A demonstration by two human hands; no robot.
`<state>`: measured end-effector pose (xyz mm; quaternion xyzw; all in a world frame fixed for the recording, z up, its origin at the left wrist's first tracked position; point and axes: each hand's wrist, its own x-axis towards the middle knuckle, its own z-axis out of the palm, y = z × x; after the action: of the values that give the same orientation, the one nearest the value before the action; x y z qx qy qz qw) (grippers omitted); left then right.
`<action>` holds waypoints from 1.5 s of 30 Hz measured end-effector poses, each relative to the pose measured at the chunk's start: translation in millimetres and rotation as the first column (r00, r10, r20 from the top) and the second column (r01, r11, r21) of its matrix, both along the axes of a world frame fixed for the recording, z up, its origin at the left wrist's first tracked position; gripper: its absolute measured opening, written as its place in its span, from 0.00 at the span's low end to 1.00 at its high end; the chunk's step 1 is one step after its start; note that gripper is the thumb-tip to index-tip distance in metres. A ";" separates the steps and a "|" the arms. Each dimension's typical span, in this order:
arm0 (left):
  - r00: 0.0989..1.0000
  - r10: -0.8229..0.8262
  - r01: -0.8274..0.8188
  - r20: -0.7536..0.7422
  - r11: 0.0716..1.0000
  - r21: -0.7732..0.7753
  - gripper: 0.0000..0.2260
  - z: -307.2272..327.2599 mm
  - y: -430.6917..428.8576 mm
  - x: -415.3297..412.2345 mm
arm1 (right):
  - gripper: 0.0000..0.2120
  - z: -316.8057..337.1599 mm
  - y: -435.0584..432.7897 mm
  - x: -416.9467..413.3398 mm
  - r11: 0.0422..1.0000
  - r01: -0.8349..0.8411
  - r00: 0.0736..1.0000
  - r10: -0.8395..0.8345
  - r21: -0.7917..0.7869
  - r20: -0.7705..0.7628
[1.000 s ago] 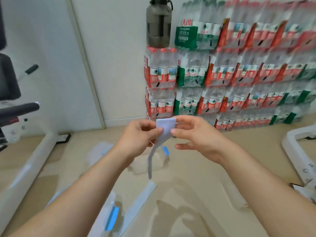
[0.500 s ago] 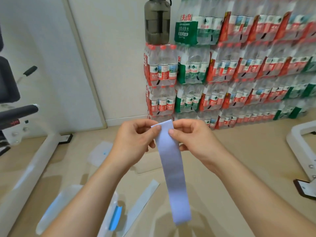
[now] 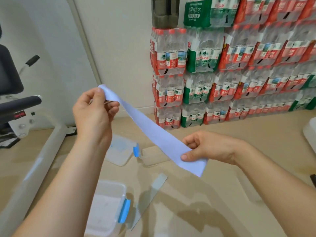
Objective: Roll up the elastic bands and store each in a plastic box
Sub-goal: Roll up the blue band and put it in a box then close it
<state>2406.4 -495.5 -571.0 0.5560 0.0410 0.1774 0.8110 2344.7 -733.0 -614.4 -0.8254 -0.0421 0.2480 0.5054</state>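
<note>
Two bare hands work above a pale beige floor (image 3: 222, 194) in a room with a plain white wall (image 3: 119, 48). Beyond the fingers, shrink-wrapped packs of water bottles (image 3: 239, 65) are stacked high against that wall, and a dark jug (image 3: 165, 12) stands on the leftmost stack. Far to the left of the left hand are a black chair (image 3: 10, 74) and a white frame leg (image 3: 34, 168) that runs along the floor.

The elastic band (image 3: 150, 134) is a flat, pale lilac strip, held in the air and drawn out in a straight diagonal. The left hand (image 3: 94, 110) pinches its upper end between the thumb and curled fingers (image 3: 112, 106). The right hand (image 3: 210, 147), lower and nearer the camera, pinches it close to the other end, and a short tail sticks out past the thumb. Below the left hand a clear plastic box (image 3: 106, 211) with a blue clip lies on the floor. Another clear box (image 3: 119, 151), also with a blue clip, lies under the span of the band. A second band (image 3: 153, 194), greyish, lies flat on the floor below the gap between the two hands.

Half a second ago both hands pinched the top end close together and the strip hung straight down. Now they are well apart, and the strip runs straight between them.
</note>
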 end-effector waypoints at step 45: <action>0.896 -0.444 0.363 -0.033 0.685 0.632 0.08 -14.7 -68.3 -47.4 | 0.09 32.6 19.0 -21.7 0.808 0.453 0.698 -0.584 0.376 0.414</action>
<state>2359.0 -563.8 -585.8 0.7751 -0.1932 0.0317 0.6007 2322.9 -714.0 -581.8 -0.7692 0.0314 -0.1412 0.6225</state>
